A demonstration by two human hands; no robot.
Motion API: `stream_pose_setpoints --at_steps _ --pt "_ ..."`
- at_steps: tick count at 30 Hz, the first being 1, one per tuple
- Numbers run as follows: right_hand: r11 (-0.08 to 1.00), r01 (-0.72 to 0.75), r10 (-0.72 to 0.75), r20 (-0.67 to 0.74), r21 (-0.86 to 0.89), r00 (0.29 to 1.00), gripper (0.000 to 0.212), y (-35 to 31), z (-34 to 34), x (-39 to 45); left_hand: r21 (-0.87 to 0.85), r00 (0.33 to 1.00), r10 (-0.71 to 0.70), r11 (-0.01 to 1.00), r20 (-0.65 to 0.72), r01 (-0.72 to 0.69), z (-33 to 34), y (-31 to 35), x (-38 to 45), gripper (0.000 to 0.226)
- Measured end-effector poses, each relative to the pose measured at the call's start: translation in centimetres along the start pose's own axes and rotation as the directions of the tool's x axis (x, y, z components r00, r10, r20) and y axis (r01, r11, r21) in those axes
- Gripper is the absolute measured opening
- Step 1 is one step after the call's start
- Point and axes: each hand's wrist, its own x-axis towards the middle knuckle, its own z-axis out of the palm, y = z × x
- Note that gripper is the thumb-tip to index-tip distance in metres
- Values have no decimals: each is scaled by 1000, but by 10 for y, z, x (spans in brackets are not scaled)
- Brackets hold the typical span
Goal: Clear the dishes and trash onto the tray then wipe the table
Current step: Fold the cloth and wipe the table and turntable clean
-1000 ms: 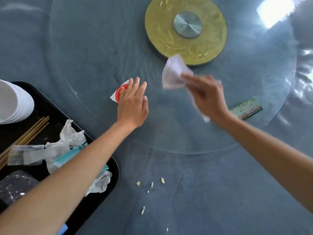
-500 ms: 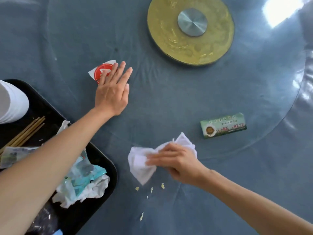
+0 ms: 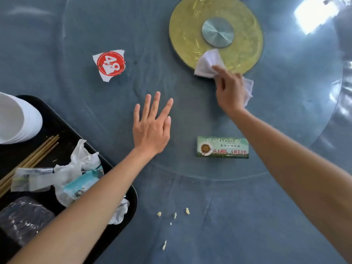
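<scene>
My right hand (image 3: 229, 90) grips a white wiping cloth (image 3: 207, 63) and presses it on the glass turntable (image 3: 285, 111), at the near edge of the gold centre disc (image 3: 243, 44). My left hand (image 3: 152, 124) lies flat on the glass with straight, spread fingers and holds nothing. A black tray (image 3: 122, 180) at the lower left carries white bowls (image 3: 17, 119), wooden chopsticks (image 3: 36, 155), crumpled tissues (image 3: 82, 159) and wrappers. A white paper with a red round number mark (image 3: 110, 63) lies on the glass beyond my left hand.
A green printed card (image 3: 222, 147) stands on the glass near its front rim, between my arms. Several pale food crumbs (image 3: 175, 214) lie on the blue tablecloth (image 3: 228, 225) in front of the turntable. A bright glare shows at the top right.
My right hand carried the cloth from the near edge by the crumbs up to the gold disc. The red-marked paper shifted left and away from my left hand, which now lies apart from it.
</scene>
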Motion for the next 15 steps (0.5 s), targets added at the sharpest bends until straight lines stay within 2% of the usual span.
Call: stream_pose_setpoints --at_steps 2,4,7,9,10,12,13,15 --pt "980 192 -195 48 60 980 37 -14 7 -49 18 999 39 999 -3 -39 0 -16 7 54" --pt "923 355 -376 151 150 914 45 -22 6 -111 12 997 70 997 7 -71 -3 -31 17 55" --pt "836 450 -540 328 314 775 59 -30 -10 -210 -7 994 103 995 23 -103 -15 -54 33 54" --pt "795 470 -599 375 383 707 69 -31 -22 -238 -50 997 77 996 -1 -77 -24 -62 41 52" --pt "798 441 -586 354 412 729 69 -33 -27 -233 -87 999 38 995 -24 -40 -28 -60 42 53" --pt "832 346 -465 204 433 862 49 -35 -34 -192 -160 998 -29 987 -57 20 -32 -39 34 54" --pt "863 305 -375 104 403 921 38 -35 -35 -160 -195 998 -26 981 -52 15 -31 -20 24 54" --pt "929 242 -246 -20 280 969 27 -24 -35 -86 -293 1000 5 956 2 -4 -25 20 -1 50"
